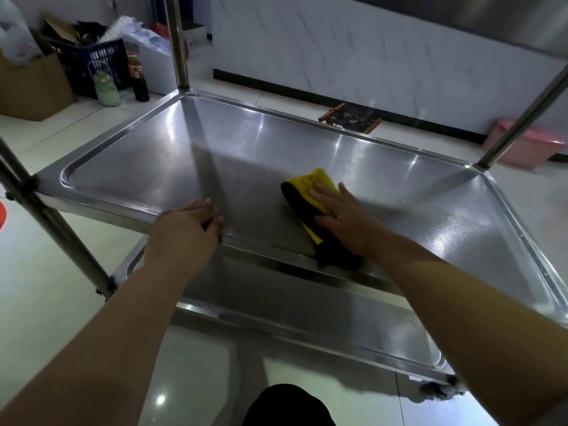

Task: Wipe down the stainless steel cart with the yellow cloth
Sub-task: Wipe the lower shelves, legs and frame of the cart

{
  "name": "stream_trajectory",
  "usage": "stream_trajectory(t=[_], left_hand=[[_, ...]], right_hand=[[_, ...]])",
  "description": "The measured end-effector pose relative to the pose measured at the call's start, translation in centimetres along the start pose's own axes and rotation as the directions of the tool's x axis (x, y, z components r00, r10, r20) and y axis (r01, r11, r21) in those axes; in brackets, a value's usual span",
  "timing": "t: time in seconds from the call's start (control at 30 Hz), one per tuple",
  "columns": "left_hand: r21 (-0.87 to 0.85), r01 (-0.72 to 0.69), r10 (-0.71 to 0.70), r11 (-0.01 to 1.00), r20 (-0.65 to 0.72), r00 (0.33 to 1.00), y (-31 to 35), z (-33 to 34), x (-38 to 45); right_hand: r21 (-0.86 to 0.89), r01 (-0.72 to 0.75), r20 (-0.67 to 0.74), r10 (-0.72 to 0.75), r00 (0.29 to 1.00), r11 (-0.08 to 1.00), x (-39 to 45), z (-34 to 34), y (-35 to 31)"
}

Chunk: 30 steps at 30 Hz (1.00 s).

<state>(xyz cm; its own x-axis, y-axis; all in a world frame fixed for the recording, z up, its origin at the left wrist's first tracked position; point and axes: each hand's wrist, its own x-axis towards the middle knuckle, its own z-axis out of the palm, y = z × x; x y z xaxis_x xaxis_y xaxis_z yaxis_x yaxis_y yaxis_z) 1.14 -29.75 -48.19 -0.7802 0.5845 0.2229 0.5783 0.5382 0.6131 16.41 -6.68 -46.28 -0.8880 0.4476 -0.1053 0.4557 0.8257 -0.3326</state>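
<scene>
Yellow cloth (310, 204) flat under right hand (344, 221) — pressed.

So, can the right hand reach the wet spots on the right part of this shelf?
Probably yes. The right hand presses the yellow cloth flat on the shelf, and the droplets lie just to its right, with nothing between.

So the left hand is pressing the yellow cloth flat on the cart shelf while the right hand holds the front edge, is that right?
Hands are swapped. In the head view, the right hand presses the yellow cloth flat on the cart shelf, and the left hand holds the front edge.
</scene>
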Motion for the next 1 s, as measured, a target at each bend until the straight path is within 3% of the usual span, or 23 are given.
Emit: stream_trajectory(t=[0.13,0.2,0.4,0.83,0.93,1.0], left_hand=[[0.095,-0.018,0.009,0.995,0.096,0.995,0.5,-0.3,0.0],[0.177,-0.057,0.029,0.983,0.157,0.987,1.0,-0.2,-0.1],[0.171,-0.223,0.18,0.96,0.237,0.955,3.7,1.6,-1.2],[0.193,-0.157,0.116,0.968,0.211,0.971,2.2,3.1,-0.6],[0.177,-0.143,0.109,0.974,0.191,0.975,2.0,3.2,-0.5],[0.167,-0.141,0.108,0.976,0.192,0.975,2.1,3.2,-0.5]], right_hand=[[-0.09,-0.155,-0.069,0.149,0.986,0.984,1.1,0.4,-0.6],[-0.106,-0.171,-0.085,0.163,0.983,0.98,1.3,0.7,-0.8],[-0.088,-0.162,-0.056,0.158,0.986,0.983,1.3,0.5,-0.6],[0.061,0.16,0.027,-0.161,0.987,0.985,-2.7,0.9,-2.7],[0.019,0.114,0.018,-0.114,0.993,0.993,-1.5,0.4,-1.0],[-0.036,-0.008,-0.031,0.006,1.0,0.999,-0.6,-0.1,0.6]])
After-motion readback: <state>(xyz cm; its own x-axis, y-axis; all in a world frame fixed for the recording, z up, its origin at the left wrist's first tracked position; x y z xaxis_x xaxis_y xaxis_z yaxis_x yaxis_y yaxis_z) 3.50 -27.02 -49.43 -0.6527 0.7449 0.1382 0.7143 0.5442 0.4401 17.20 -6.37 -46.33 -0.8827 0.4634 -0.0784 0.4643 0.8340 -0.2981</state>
